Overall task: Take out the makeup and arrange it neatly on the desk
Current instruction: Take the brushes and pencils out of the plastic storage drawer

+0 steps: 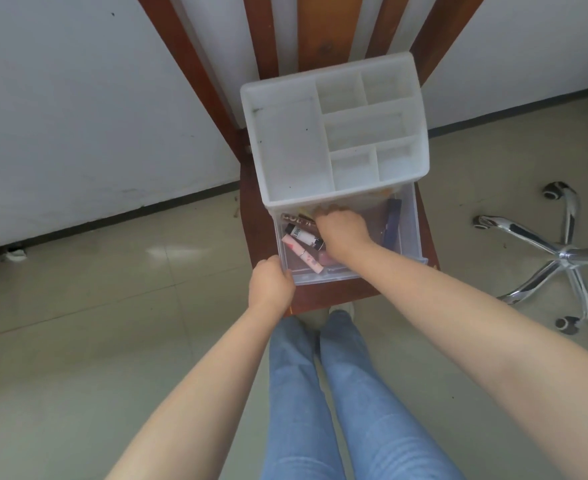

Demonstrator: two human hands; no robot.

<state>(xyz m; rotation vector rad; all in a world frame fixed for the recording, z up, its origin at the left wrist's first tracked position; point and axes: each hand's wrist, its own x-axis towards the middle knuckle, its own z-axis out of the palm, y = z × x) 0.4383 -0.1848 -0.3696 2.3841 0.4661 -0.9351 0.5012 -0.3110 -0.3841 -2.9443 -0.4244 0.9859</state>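
Makeup sits in the pulled-out clear drawer point(407, 233) of a white plastic organizer point(334, 133), and that whole thing is parked on the seat of a brown wooden chair point(323, 296) against the wall. Up top the organizer is split into one big compartment on the left and five smaller ones on the right. Down in the drawer I can make out a dark blue flat case point(391, 223) along the right side, a white tube with a black cap point(303, 235), a slim pink tube point(301, 258) lying diagonally next to it, and something brownish with lettering point(297, 218) tucked at the back left. My left hand point(272, 287) grips the drawer's front-left corner, fingers curled over the edge. My right hand point(343, 230) is reaching down into the drawer with fingers curled toward the back, but honestly I can't tell if it's got hold of anything.
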